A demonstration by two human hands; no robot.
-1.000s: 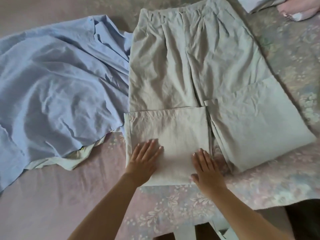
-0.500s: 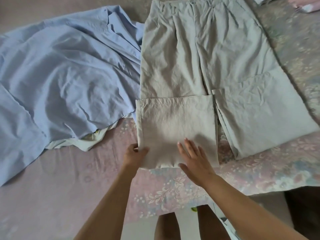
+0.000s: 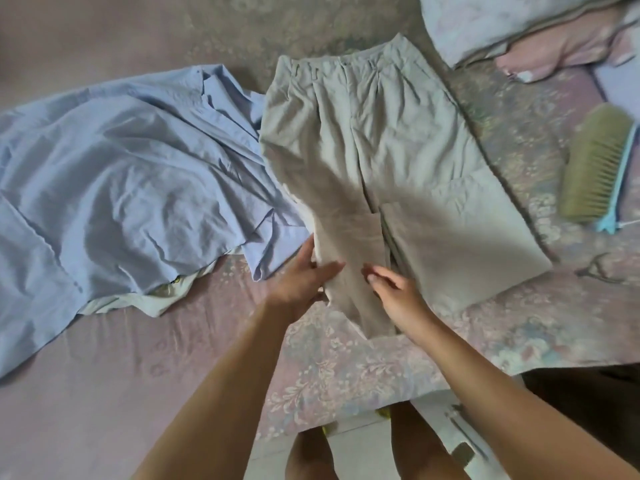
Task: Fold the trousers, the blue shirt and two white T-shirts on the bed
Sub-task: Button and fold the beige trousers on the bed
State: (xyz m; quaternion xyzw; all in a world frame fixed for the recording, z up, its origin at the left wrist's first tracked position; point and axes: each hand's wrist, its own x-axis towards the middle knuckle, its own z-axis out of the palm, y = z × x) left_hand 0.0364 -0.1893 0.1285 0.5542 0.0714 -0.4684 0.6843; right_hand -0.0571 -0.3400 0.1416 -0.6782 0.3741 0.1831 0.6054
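The left hand (image 3: pixel 304 278) pinches the outer edge of the beige trousers' (image 3: pixel 374 140) left leg, lifting it; the right hand (image 3: pixel 398 296) hovers released beside it. The trousers lie mid-bed (image 3: pixel 104 393), waistband at 12 o'clock. Judged risk: the limp, creased cotton sags and undoes the cuff fold. The crumpled blue shirt (image 3: pixel 121 161) lies at 9 o'clock.

Blue shirt (image 3: pixel 121 161) crowds trousers' (image 3: pixel 374 140) left; brush (image 3: pixel 595 168) lies well right.
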